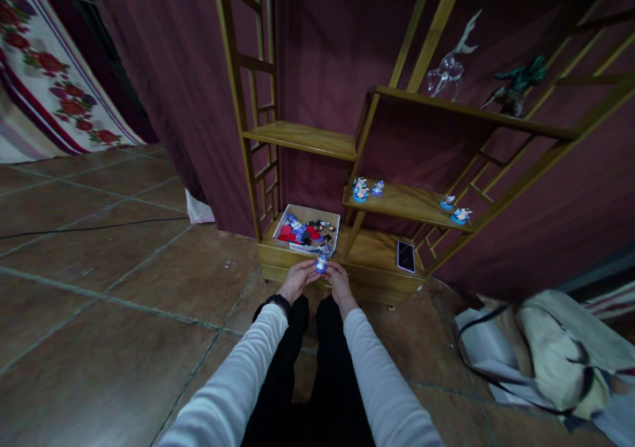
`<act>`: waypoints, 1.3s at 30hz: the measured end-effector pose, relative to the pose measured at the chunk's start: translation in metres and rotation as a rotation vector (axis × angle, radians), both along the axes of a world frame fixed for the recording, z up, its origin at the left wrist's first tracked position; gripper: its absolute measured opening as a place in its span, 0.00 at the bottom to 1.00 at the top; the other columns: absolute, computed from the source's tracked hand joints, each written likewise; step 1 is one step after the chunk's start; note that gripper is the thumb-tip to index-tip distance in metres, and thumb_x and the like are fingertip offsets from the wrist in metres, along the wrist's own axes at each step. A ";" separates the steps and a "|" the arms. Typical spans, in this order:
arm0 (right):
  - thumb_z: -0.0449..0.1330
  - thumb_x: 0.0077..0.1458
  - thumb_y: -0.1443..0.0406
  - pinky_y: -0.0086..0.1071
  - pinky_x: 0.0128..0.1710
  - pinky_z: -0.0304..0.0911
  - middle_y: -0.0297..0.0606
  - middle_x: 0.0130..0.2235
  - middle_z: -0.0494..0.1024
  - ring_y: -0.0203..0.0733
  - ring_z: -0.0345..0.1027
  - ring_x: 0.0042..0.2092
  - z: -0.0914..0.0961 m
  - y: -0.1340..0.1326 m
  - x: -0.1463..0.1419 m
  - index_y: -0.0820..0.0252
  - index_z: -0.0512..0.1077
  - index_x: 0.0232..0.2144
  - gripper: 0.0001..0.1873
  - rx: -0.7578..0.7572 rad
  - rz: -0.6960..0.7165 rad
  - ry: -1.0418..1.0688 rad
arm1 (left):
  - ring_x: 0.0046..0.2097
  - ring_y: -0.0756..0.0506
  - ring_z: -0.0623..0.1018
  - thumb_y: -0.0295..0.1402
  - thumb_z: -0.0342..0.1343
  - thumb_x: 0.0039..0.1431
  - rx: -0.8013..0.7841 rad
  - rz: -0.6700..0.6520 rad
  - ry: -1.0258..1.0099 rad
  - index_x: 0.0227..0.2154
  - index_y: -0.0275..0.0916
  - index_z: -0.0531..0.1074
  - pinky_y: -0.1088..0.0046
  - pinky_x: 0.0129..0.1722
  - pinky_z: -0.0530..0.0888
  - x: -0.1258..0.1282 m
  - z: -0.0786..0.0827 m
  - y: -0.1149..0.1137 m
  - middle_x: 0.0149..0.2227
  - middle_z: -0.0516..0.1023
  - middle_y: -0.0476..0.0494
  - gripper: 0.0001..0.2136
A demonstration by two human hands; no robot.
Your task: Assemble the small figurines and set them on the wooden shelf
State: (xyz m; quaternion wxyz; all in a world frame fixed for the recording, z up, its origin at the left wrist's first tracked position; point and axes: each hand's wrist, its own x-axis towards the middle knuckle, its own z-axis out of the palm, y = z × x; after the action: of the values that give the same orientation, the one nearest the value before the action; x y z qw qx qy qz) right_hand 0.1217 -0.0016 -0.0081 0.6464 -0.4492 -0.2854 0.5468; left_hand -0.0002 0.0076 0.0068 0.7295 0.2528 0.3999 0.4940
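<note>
One small figurine (321, 264) is held up between my two hands, just off the front edge of the lower shelf (370, 248), toward that shelf's left corner. My left hand (297, 280) and my right hand (338, 280) both grip it lightly by the fingertips, one from each side, with nothing else visible in either.

The step in hand appears to be handling this single piece at close range. From such a hold, I judge, any move calls for a gentle pinch, one hand taking the weight before the other lets go, and clearance above the near wall of the open box (317, 213) just beyond.

The figurine is violet-blue with a pale front turned toward me, rounded on top and seemingly upright; its finer features are too small to tell.

Inside the box, at the lower shelf's left end, lie jumbled red, blue and dark pieces (305, 233). A phone (405, 256) rests near the same shelf's right end. On the middle shelf (411, 199) above, a figurine group (360, 190) stands at the left front corner, and a figurine pair (461, 216) occupies the right end.
</note>
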 end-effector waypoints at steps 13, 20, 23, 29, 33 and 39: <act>0.63 0.37 0.62 0.34 0.42 0.62 0.35 0.35 0.78 0.40 0.69 0.39 0.005 -0.003 -0.003 0.58 0.73 0.34 0.17 0.073 0.060 -0.181 | 0.32 0.47 0.79 0.25 0.63 0.45 0.041 0.086 -0.024 0.37 0.31 0.74 0.68 0.38 0.75 0.000 -0.007 0.001 0.33 0.79 0.37 0.13; 0.63 0.37 0.63 0.34 0.43 0.61 0.34 0.34 0.77 0.39 0.68 0.38 -0.004 0.002 -0.002 0.58 0.73 0.33 0.16 0.090 0.001 -0.353 | 0.32 0.46 0.78 0.25 0.66 0.40 0.047 0.082 -0.013 0.34 0.31 0.75 0.68 0.38 0.75 0.000 -0.010 0.001 0.32 0.79 0.38 0.15; 0.63 0.37 0.62 0.34 0.43 0.61 0.34 0.34 0.77 0.40 0.68 0.37 -0.008 0.003 0.000 0.58 0.73 0.33 0.16 0.084 -0.003 -0.374 | 0.32 0.46 0.78 0.25 0.67 0.39 0.040 0.082 -0.004 0.32 0.31 0.75 0.67 0.38 0.75 0.000 -0.009 -0.001 0.30 0.80 0.38 0.13; 0.63 0.36 0.62 0.33 0.40 0.61 0.34 0.31 0.78 0.40 0.68 0.34 -0.010 0.004 0.000 0.59 0.74 0.31 0.14 0.075 -0.006 -0.376 | 0.31 0.46 0.78 0.24 0.67 0.38 0.047 0.081 0.002 0.32 0.31 0.76 0.67 0.37 0.75 0.000 -0.009 -0.002 0.29 0.80 0.38 0.13; 0.63 0.37 0.62 0.33 0.39 0.62 0.34 0.31 0.78 0.40 0.68 0.34 -0.010 0.004 -0.001 0.60 0.74 0.31 0.14 0.068 -0.004 -0.387 | 0.30 0.46 0.78 0.24 0.67 0.38 0.059 0.100 0.008 0.31 0.31 0.76 0.67 0.36 0.75 0.001 -0.013 -0.001 0.29 0.80 0.39 0.13; 0.63 0.37 0.63 0.33 0.39 0.62 0.34 0.31 0.78 0.39 0.68 0.33 -0.012 0.006 -0.002 0.61 0.73 0.30 0.13 0.057 -0.024 -0.421 | 0.32 0.45 0.79 0.25 0.66 0.39 0.071 0.095 0.029 0.33 0.31 0.76 0.68 0.37 0.75 0.002 -0.017 0.001 0.31 0.80 0.37 0.14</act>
State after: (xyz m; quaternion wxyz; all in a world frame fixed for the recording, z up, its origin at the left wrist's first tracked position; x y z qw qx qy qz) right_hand 0.1194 0.0044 -0.0199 0.5914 -0.5386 -0.4239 0.4248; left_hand 0.0017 0.0085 -0.0104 0.6900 0.2663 0.4043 0.5380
